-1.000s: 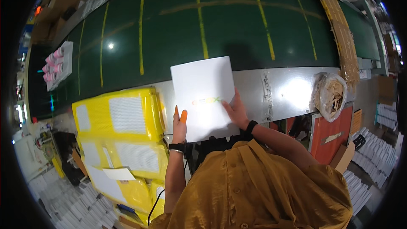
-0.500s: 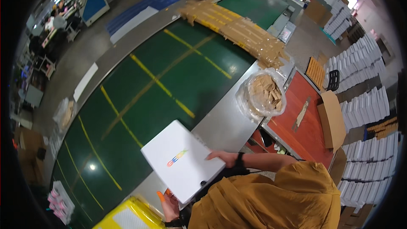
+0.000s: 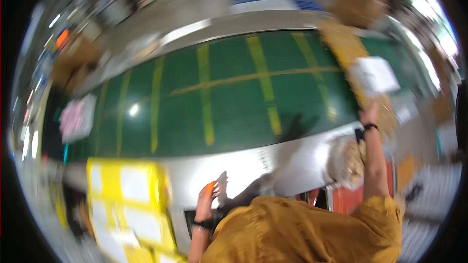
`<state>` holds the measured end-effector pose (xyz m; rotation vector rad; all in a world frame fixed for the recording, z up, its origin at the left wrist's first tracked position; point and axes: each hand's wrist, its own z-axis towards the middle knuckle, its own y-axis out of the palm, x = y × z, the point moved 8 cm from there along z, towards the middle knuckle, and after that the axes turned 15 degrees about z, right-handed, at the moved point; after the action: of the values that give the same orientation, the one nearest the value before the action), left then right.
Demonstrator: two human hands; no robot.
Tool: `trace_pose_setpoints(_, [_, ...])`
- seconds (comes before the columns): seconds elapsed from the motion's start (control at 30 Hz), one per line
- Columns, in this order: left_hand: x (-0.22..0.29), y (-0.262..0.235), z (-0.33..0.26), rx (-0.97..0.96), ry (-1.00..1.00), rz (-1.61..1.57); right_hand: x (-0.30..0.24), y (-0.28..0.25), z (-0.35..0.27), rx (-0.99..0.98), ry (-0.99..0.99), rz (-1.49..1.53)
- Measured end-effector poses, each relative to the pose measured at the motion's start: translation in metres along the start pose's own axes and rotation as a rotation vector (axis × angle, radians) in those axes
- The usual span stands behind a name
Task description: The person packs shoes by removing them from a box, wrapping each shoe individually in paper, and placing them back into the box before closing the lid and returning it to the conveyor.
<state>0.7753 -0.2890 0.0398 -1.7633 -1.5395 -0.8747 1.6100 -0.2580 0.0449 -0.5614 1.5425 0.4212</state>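
**White sheet flung out over the green belt**

At about two o'clock in the head view, the white sheet [image 3: 374,74] hangs in the air above the far right of the green conveyor belt [image 3: 229,102], apart from the right hand [image 3: 369,115], which is stretched out just below it at three o'clock with a dark band at the wrist. Half a second ago that hand gripped the sheet near the body; now the sheet is clear of the fingers, so the grip looks released, though blur keeps the fingers from reading sharply. The left hand [image 3: 206,200] sits near six o'clock above the silver table edge [image 3: 243,170], fingers loosely spread and holding nothing, with an orange cover on one fingertip. A second ago both hands held the sheet flat in front of the chest; the left has since let go and stayed low. Yellow crates [image 3: 126,195] stand at seven o'clock, just beside the left hand. A clear bag of tan pieces [image 3: 347,163] lies at four o'clock under the right forearm. A pink and white bundle [image 3: 75,119] rests at nine o'clock on the belt's edge
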Motion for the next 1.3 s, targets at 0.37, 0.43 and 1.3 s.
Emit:
trace_pose_setpoints(0.37, [-0.08,-0.012,-0.051,0.219,-0.039,-0.131,0.132,0.381,-0.475,-1.451,0.497,-0.274])
trace_pose_setpoints(0.43, [-0.097,-0.03,-0.063,0.241,-0.012,-0.143,0.107,0.398,-0.549,-1.857,0.04,-0.326])
trace_pose_setpoints(1.3, [-0.397,-0.596,-0.279,1.643,-0.171,-0.855,0.155,0.342,-0.715,-1.433,0.49,-0.62])
